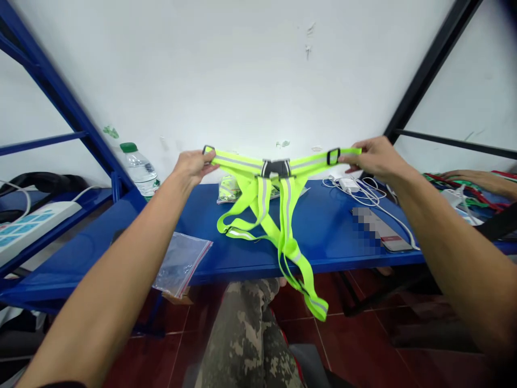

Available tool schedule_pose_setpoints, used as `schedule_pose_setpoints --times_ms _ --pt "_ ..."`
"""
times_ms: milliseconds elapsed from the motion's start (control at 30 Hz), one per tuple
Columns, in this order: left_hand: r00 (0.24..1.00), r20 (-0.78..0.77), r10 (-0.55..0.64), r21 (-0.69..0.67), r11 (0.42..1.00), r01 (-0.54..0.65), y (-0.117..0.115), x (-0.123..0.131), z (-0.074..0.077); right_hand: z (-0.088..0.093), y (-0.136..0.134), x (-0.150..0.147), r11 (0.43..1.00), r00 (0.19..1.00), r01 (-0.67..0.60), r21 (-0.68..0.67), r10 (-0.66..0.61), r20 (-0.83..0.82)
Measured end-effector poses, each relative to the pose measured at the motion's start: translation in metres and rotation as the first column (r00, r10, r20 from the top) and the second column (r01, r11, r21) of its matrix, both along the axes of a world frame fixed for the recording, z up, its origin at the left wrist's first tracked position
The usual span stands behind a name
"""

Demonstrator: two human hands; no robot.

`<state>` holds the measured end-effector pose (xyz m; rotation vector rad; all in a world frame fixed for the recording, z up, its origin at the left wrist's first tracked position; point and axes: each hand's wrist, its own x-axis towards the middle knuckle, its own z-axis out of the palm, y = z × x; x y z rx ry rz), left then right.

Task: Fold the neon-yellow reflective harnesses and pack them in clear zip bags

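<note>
A neon yellow reflective vest [264, 205] made of elastic straps with silver stripes hangs stretched between my hands. My left hand [194, 166] pinches its belt at the left, beside a black slide adjuster. At the other end, my right hand [374, 156] is closed on the belt's right side, just past a second adjuster [333, 156]. A black buckle [276, 168], fastened, sits midway along the belt. The looped shoulder straps dangle below it, one reaching past the table's front edge.
On the blue table [242, 258] lie a clear zip bag [183, 261], a packed neon bundle [228, 189], a phone [382, 230] and a white charger [349, 185] with cable. A water bottle [139, 170] stands at left, near a power strip [30, 226]. Another person's hand [480, 180] shows at right.
</note>
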<state>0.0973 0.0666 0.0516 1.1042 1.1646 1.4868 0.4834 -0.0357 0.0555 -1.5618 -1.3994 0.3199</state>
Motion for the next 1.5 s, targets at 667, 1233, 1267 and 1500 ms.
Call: schedule_pose_setpoints --times_ms 667,1233,1267,1500 --pt "0.862 -0.1 -0.497 0.153 0.848 0.507 -0.03 -0.03 -0.067 -0.127 -0.031 -0.008 0.792 0.69 -0.379 -0.479 0.587 0.424" --pt "-0.25 -0.884 -0.396 -0.467 0.769 0.437 -0.089 0.012 -0.067 -0.155 -0.025 -0.126 0.811 0.583 -0.518 -0.271 0.566 0.582" --pt "-0.302 -0.868 -0.393 -0.488 0.783 0.385 -0.089 0.013 -0.073 -0.156 -0.025 -0.128 0.81 0.579 -0.522 -0.267 0.567 0.586" --pt "-0.286 -0.895 -0.342 -0.42 0.863 0.279 -0.079 -0.007 -0.094 -0.135 -0.028 -0.132 0.812 0.44 -0.457 -0.363 0.561 0.701"
